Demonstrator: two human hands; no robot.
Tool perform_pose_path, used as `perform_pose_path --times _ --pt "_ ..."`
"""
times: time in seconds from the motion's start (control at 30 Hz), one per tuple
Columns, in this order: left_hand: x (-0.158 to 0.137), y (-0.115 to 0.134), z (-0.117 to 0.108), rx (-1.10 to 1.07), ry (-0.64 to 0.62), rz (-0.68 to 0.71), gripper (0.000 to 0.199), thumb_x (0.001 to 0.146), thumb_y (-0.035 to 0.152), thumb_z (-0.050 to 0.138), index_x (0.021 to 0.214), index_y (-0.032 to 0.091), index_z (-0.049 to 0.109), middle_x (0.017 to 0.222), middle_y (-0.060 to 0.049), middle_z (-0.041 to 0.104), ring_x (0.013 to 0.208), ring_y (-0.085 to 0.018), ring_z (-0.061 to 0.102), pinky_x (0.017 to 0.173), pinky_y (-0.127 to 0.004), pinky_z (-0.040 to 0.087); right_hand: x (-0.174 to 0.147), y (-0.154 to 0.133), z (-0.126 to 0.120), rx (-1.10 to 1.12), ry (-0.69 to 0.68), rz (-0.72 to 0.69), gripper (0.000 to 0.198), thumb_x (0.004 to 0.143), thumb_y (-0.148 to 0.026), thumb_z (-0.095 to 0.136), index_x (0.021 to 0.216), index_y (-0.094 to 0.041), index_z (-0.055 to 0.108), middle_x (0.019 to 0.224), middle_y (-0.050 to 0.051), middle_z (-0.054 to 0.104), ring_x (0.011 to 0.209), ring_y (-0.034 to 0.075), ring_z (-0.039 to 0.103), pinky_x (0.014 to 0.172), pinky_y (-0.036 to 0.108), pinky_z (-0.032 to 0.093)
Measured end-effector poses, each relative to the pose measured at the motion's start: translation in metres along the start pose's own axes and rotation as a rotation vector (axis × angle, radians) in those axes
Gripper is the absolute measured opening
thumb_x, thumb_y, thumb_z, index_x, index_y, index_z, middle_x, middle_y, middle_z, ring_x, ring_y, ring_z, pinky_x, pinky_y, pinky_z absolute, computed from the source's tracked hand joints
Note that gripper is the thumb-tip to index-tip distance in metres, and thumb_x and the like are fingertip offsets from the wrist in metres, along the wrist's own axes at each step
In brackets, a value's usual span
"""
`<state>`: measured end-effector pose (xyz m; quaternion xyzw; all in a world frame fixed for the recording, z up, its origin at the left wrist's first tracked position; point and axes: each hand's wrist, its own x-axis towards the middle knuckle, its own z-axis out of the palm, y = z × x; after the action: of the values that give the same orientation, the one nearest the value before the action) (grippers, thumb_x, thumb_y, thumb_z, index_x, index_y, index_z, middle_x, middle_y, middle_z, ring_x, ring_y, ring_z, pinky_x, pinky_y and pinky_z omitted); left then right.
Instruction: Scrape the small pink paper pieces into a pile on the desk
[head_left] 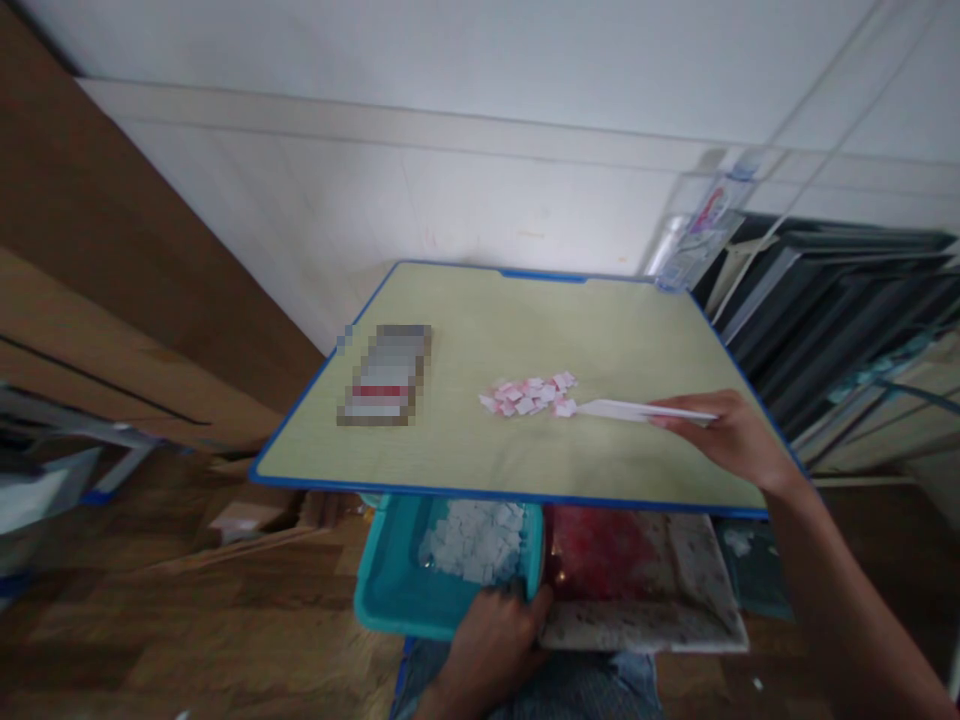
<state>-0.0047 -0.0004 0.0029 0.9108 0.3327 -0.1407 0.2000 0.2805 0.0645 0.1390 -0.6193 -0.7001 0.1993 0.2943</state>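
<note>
My right hand (pixel 709 430) is closed around a white, flat, knife-like tool (pixel 615 409). Its narrow tip points left and meets the edge of a loose pile of small white-and-pink square pieces (pixel 529 395) on the table. My left hand (pixel 501 628) grips the near right corner of a teal basin (pixel 394 600) below the table's front edge, thumb on the outer side; its fingertips are partly hidden. Inside the basin lies a heap of small white pieces (pixel 480 540).
The pale yellow table (pixel 450 300) has a blue rim and stands against a wall. A pixelated phone-like object (pixel 386 375) lies on its left. A clear bottle (pixel 705 225) leans at the back right. Beside the basin sits a red-stained tray (pixel 645 625). Dark panels (pixel 825 290) stand at right.
</note>
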Motion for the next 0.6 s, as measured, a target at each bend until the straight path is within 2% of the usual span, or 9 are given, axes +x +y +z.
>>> perform_pose_path --times 0.17,0.3,0.33,0.47,0.6 --pt "0.000 0.000 0.000 -0.012 0.002 0.004 0.044 0.076 0.031 0.052 0.117 0.020 0.040 0.088 -0.010 0.056 0.077 -0.027 0.054 0.064 -0.036 0.041 0.006 -0.004 0.001 -0.030 -0.132 -0.080 0.026 0.075 -0.037 0.053 0.086 -0.019 0.068 0.081 0.005 0.070 0.070 0.022 0.064 0.061 0.030 0.049" --pt "0.000 0.000 0.001 -0.011 0.001 0.004 0.039 0.077 0.030 0.051 0.114 0.019 0.043 0.087 -0.010 0.056 0.077 -0.026 0.054 0.064 -0.035 0.042 0.004 -0.004 -0.003 -0.025 -0.007 -0.038 0.025 0.074 -0.038 0.054 0.085 -0.020 0.068 0.082 0.005 0.070 0.070 0.022 0.064 0.059 0.028 0.049" --pt "0.000 -0.001 0.001 -0.008 0.009 0.007 0.039 0.077 0.031 0.050 0.114 0.019 0.043 0.087 -0.010 0.056 0.076 -0.026 0.055 0.064 -0.036 0.042 0.003 -0.004 -0.003 -0.021 -0.010 -0.041 0.025 0.075 -0.037 0.054 0.085 -0.020 0.068 0.083 0.005 0.070 0.071 0.022 0.064 0.058 0.028 0.049" --pt "0.000 -0.001 0.001 -0.002 0.004 0.017 0.038 0.078 0.032 0.050 0.113 0.020 0.044 0.087 -0.010 0.056 0.075 -0.027 0.055 0.062 -0.036 0.042 0.000 -0.005 -0.002 -0.023 -0.144 -0.098 0.025 0.075 -0.035 0.054 0.085 -0.017 0.069 0.078 0.006 0.070 0.066 0.020 0.064 0.057 0.026 0.048" --pt "0.000 0.000 -0.001 0.006 -0.017 0.007 0.041 0.077 0.033 0.051 0.115 0.020 0.042 0.088 -0.010 0.056 0.076 -0.027 0.055 0.063 -0.036 0.042 -0.004 -0.005 -0.003 -0.023 -0.006 -0.049 0.027 0.074 -0.038 0.055 0.082 -0.017 0.069 0.078 0.006 0.070 0.066 0.020 0.064 0.054 0.025 0.048"
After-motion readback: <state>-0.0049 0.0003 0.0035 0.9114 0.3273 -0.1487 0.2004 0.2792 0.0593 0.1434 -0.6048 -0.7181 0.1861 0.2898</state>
